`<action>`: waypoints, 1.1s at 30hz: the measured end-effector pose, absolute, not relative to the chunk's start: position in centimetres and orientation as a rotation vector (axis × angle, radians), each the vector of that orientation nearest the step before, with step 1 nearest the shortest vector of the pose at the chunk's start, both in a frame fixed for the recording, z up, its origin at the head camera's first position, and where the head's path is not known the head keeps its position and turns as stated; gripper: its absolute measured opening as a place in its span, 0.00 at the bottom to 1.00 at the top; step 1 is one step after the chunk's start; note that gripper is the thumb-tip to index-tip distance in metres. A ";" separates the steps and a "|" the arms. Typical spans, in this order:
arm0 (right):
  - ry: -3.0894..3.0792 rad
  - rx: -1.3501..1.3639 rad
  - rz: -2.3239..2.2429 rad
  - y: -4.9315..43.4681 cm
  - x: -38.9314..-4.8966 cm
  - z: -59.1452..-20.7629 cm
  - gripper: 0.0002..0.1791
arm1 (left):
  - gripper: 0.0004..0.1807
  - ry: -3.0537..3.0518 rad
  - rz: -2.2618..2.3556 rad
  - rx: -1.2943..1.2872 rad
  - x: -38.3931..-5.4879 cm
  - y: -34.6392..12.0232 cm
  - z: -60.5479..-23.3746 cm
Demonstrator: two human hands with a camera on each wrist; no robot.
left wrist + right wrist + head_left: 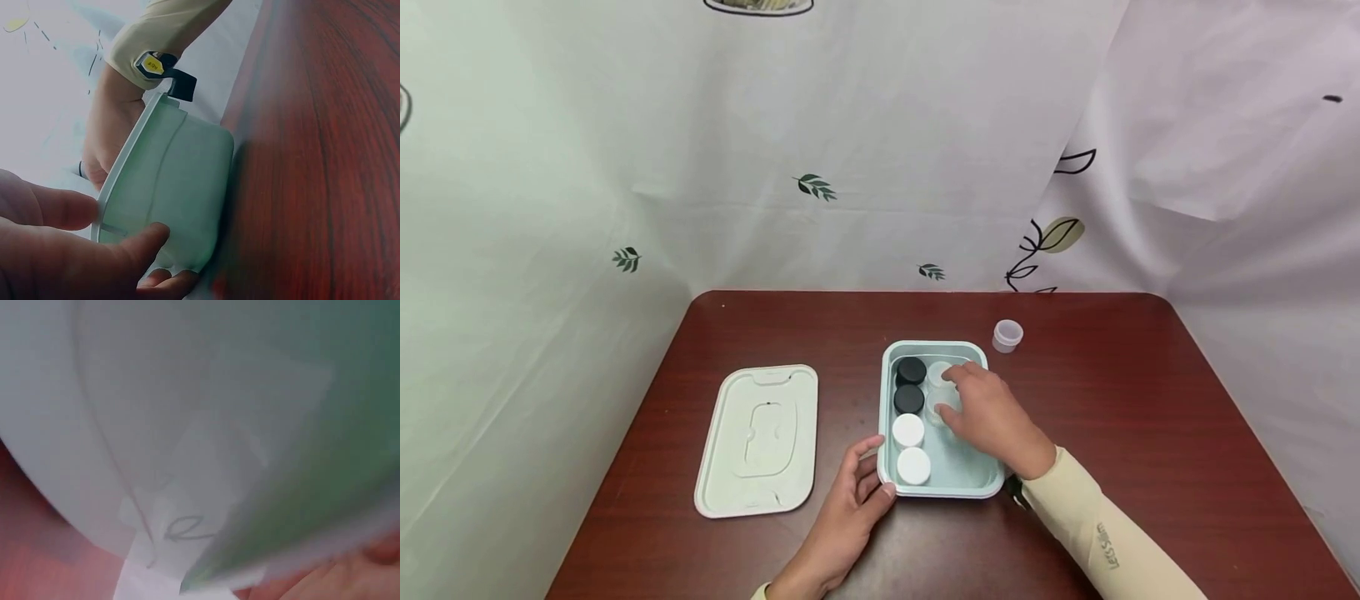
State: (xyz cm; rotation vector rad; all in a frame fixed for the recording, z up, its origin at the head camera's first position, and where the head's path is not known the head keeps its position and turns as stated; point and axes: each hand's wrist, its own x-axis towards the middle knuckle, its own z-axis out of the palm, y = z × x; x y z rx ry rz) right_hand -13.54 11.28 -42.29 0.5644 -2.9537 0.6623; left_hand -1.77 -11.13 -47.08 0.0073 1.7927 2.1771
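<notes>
A pale blue-green plastic container (958, 467) stands on the table. Down its left side are two black-lidded jars (910, 398) and two white-lidded jars (913, 465). Two clear plastic jars sit at its far right, the farther clear jar (937, 372) beside the black lids. My right hand (992, 414) reaches inside, thumb and bent index finger about the nearer clear jar (932, 402), which it partly hides. At the near left corner my left hand (850, 512) holds the container, thumb and fingers on the rim and outer wall (187, 181).
A white rectangular lid (760, 442) lies flat on the table left of the container. One small clear jar (1007, 335) stands beyond the container's far right corner. Light printed cloth (880, 167) hangs behind the dark red table (1112, 383).
</notes>
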 end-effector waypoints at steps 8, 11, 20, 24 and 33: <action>-2.828 0.510 0.994 13.3 -15.1 -41.8 0.20 | 0.35 1.788 2.178 0.003 -1.7 -11.3 -47.1; -2.769 0.477 1.047 14.0 -16.0 -42.2 0.19 | 0.35 1.782 2.183 0.005 -1.6 -11.3 -47.0; -2.681 0.272 1.139 16.6 -19.5 -43.4 0.17 | 0.36 1.693 2.221 0.008 -1.6 -11.3 -46.8; -2.675 0.163 1.137 18.2 -21.1 -44.4 0.19 | 0.36 1.660 2.241 -0.001 -1.5 -11.3 -46.8; -2.635 -0.016 1.098 20.3 -22.8 -46.4 0.23 | 0.35 1.647 2.255 -0.012 -1.5 -11.1 -46.9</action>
